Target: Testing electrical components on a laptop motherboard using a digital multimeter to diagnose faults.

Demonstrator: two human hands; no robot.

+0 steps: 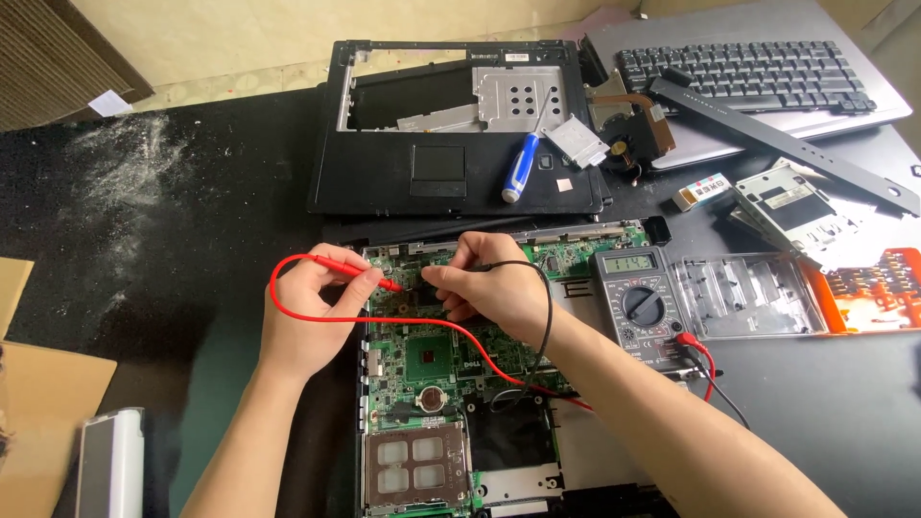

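Note:
My left hand [305, 312] grips a red test probe [360, 271], its tip pointing right onto the green laptop motherboard [427, 360]. My right hand [489, 288] pinches a black test probe [480, 266] down on the same spot of the board, fingertips nearly touching the red tip. Red and black leads loop over the board and run to a grey multimeter [643, 305] just right of my right hand, its display lit.
A black laptop palmrest shell [451, 173] lies behind the board with a blue-handled screwdriver [521, 165] on it. A fan with heat pipe [633, 125], a keyboard [743, 72], a drive caddy [791, 206], a clear tray [743, 297] and an orange bit case [878, 288] sit right. Cardboard [43, 403] lies left.

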